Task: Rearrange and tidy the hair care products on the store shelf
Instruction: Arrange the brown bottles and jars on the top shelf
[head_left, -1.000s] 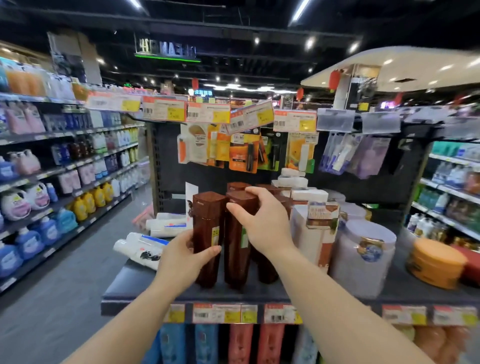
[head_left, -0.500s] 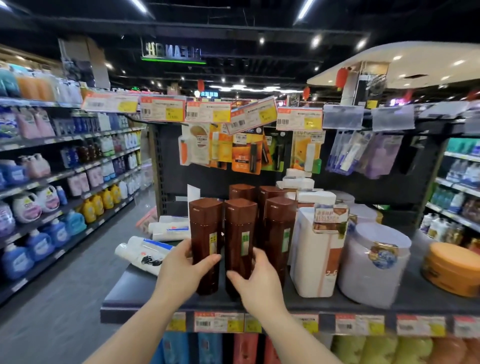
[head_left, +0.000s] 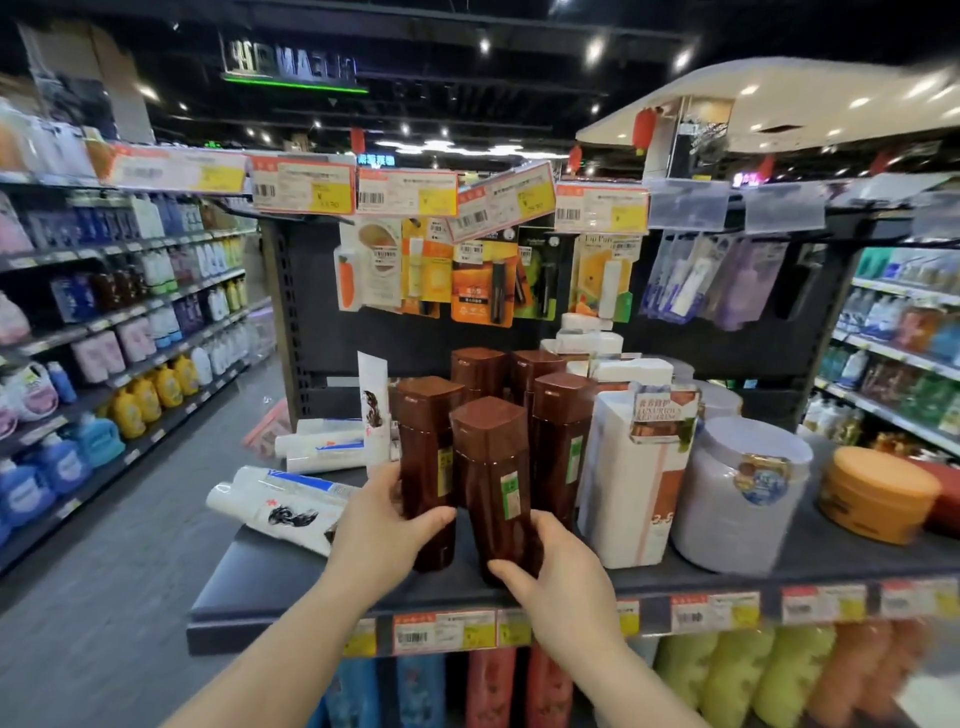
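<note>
My right hand (head_left: 563, 577) grips the front brown bottle (head_left: 491, 488) low at the shelf (head_left: 291, 577) edge; my left hand (head_left: 382, 525) wraps the neighbouring brown bottle (head_left: 423, 457). White tubes (head_left: 283, 499) lie leftward.

Shelf count, end display:
- brown bottles (head_left: 491, 488): five seen, two in front, three behind.
- white tubes (head_left: 280, 501): three lying flat, one standing.
- white bottle pack (head_left: 631, 467): one.
- clear tubs (head_left: 737, 488): two at least.
- orange jar (head_left: 878, 493): one.
- hands: two.
</note>
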